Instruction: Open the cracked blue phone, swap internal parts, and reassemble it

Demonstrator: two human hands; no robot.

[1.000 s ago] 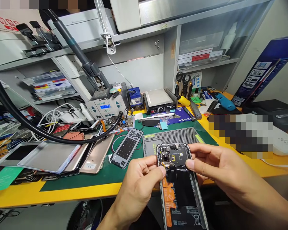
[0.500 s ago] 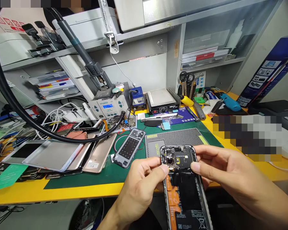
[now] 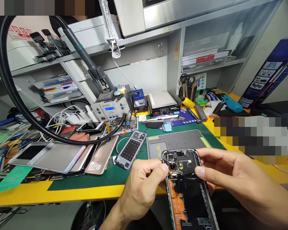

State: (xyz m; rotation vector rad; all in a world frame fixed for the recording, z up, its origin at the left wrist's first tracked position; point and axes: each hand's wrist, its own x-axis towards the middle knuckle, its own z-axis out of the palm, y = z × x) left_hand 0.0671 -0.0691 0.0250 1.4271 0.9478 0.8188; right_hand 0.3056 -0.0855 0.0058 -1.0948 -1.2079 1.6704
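Observation:
An opened phone (image 3: 192, 198) is held between my two hands at the front edge of the table, its inner side facing up. Its cameras, black cover plate, orange flex parts and dark battery show. My left hand (image 3: 144, 183) grips the left edge beside the cameras, thumb on top. My right hand (image 3: 230, 172) holds the upper right edge, thumb on the frame and fingers partly hidden behind. Just beyond the phone is a grey perforated mat (image 3: 182, 140). A detached phone back cover (image 3: 131, 149) lies to its left on the green mat (image 3: 86, 180).
A black hose (image 3: 9, 92) loops over the left side. Several tablets and phones (image 3: 102, 155) are stacked at the left. Behind stand a soldering station (image 3: 110, 110), a small heating plate (image 3: 164, 105) and a yellow-handled tool (image 3: 188, 102). A blue can (image 3: 271, 73) stands at the right.
The view has shifted slightly, so the scene sits a little lower and further right. Both hands keep their hold on the phone, with little change in their grip.

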